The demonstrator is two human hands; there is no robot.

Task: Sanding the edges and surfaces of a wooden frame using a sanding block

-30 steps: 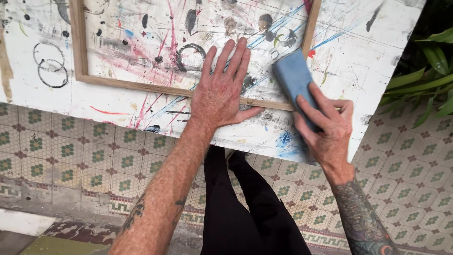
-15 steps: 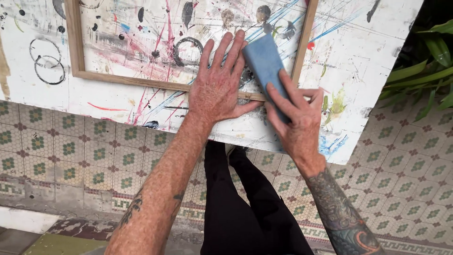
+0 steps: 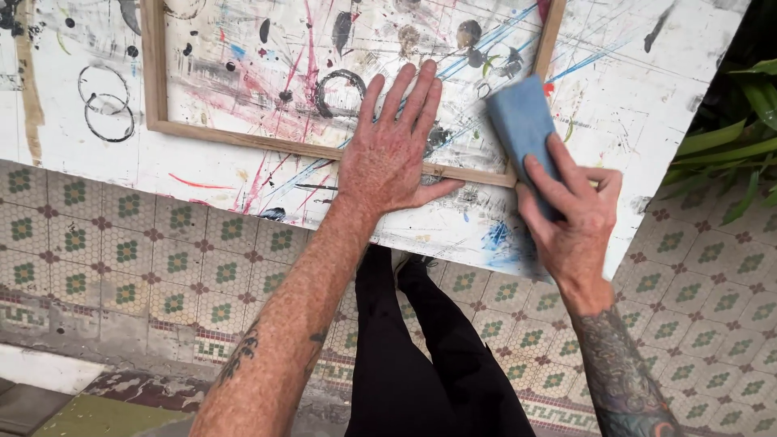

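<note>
Head view, looking down over a paint-marked white tabletop [image 3: 647,129] at standing height. A thin wooden frame [image 3: 243,139] lies flat on the tabletop; its near rail runs from left to right and meets its right rail at a corner just beside the right hand. The left hand [image 3: 388,158] lies palm down with fingers spread and straight, pressing on the panel inside the frame, its thumb extended along the near rail; it grasps nothing. The right hand [image 3: 576,218] is closed around the near end of a blue sanding block [image 3: 522,129], fingers wrapped over the top face and thumb on the left side. The block rests tilted across the frame's near right corner, its far end lying over the right rail. Whether the underside of the block is fully in contact with the wood cannot be told from this angle. The panel within the frame bears red and blue streaks, black rings and dark spots. Below the table edge: black trousers [image 3: 421,364] and a floor of patterned tiles [image 3: 97,259] with green motifs. Green plant leaves [image 3: 728,146] show at the right edge. Both forearms carry tattoos.
</note>
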